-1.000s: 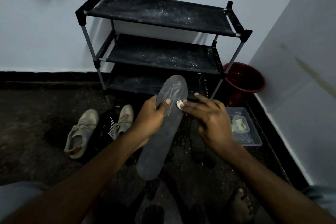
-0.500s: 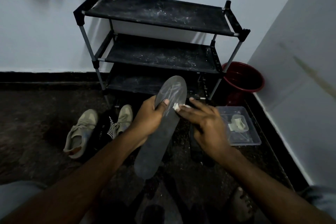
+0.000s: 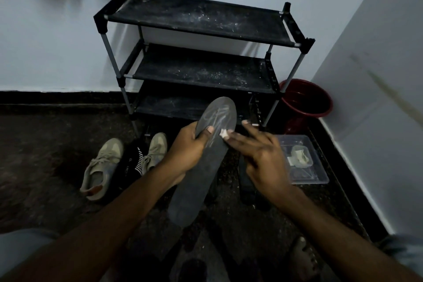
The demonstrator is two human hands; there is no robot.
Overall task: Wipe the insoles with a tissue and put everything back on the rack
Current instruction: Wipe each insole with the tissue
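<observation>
My left hand (image 3: 185, 146) grips a long dark grey insole (image 3: 201, 171) around its middle, thumb on top, toe end pointing up toward the rack. My right hand (image 3: 263, 158) presses a small white wad of tissue (image 3: 223, 133) against the insole's right edge with its fingertips. A second dark insole (image 3: 246, 181) lies on the floor below my right hand, partly hidden by it. The black three-shelf rack (image 3: 201, 23) stands against the wall with nothing on its dusty shelves.
Two beige sneakers (image 3: 100, 167) and a black striped item (image 3: 135, 162) lie on the dark floor at left. A clear plastic box (image 3: 318, 176) sits at right, a red bucket (image 3: 306, 101) in the corner behind it. My bare foot (image 3: 302, 256) is at the bottom.
My right hand with the tissue has slid slightly along the insole's right edge, staying near my left thumb. The left hand keeps the insole in nearly the same place.
</observation>
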